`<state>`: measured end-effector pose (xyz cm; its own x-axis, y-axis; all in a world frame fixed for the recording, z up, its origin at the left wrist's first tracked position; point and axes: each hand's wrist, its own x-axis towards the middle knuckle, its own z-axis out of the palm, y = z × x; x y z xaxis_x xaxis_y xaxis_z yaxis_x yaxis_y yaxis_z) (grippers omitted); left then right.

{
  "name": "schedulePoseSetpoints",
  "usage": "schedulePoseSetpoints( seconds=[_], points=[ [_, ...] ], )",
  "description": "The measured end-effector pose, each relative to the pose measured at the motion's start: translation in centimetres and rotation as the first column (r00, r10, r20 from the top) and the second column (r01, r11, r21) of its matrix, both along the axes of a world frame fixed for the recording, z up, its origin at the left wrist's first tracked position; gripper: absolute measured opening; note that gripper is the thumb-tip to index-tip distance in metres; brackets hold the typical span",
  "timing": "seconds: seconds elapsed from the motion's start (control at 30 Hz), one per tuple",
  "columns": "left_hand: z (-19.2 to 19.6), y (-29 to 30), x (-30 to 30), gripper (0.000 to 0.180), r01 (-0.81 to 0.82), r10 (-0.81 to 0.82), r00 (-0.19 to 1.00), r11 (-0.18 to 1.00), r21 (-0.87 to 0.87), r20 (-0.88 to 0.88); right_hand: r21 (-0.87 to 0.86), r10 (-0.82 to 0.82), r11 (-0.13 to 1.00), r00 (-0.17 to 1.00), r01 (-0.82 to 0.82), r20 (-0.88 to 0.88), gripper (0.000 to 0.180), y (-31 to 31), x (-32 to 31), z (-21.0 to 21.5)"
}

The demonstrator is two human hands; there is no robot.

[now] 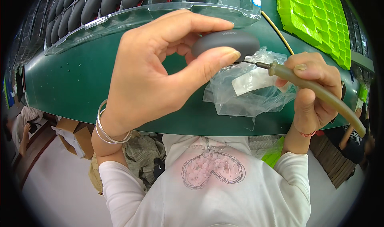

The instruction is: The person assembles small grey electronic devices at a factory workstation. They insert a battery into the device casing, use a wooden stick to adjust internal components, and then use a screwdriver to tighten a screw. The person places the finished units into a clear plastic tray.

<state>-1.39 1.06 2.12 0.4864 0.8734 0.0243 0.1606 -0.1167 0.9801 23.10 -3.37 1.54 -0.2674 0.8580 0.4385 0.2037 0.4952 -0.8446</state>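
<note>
Between the thumb and fingers of my left hand (pixel 150 67) is a dark grey, smooth oval case (pixel 226 42), tilted over the table. My right hand (pixel 314 81) grips a thin-tipped tool (pixel 338 103) with a long, curved tan handle. Its slim dark metal tip points left and meets the lower right edge of the case, close to my left thumb; the exact contact spot is hard to see. Below both hands lies a crumpled clear plastic bag (pixel 228 101), with a white slip (pixel 252 81) in or on it.
A clear plastic tray (pixel 200 9) with several dark rounded cases stands along the far left. At the far right is a bright green pocketed tray (pixel 316 19). A thin yellowish stick (pixel 278 31) lies between them on the green table (pixel 76 83). An open cardboard box (pixel 76 137) sits lower left.
</note>
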Motion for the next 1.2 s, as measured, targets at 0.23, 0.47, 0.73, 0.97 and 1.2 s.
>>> schedulePoseSetpoints(
  seconds=[0.23,0.47,0.73,0.97,1.2],
  points=[
    [0.3,0.0,-0.1,0.029,-0.05,0.054,0.997,0.996,-0.076,0.061,-0.019,0.015,1.0,0.998,-0.016,-0.055,0.034,-0.2,0.8,0.4],
    [0.1,-0.3,-0.1,0.028,-0.077,0.077,0.997,0.997,-0.003,0.031,0.239,0.018,0.97,0.991,-0.051,0.135,0.033,-0.5,-1.0,-0.2],
    [0.2,-0.2,0.0,0.027,-0.071,0.071,0.997,0.997,-0.006,0.005,0.307,-0.058,0.952,0.98,-0.003,0.19,0.032,-1.0,-1.5,-0.3],
    [-0.3,0.0,-0.3,0.028,-0.008,0.047,0.986,0.969,0.246,-0.157,0.27,-0.062,0.962,0.944,-0.03,0.323,0.033,-1.0,-2.2,0.3],
    [-0.4,-0.2,-0.3,0.028,0.017,0.033,0.982,0.966,0.259,-0.187,0.045,0.008,0.999,0.984,-0.017,0.18,0.036,-0.5,-1.6,0.2]
  ],
)
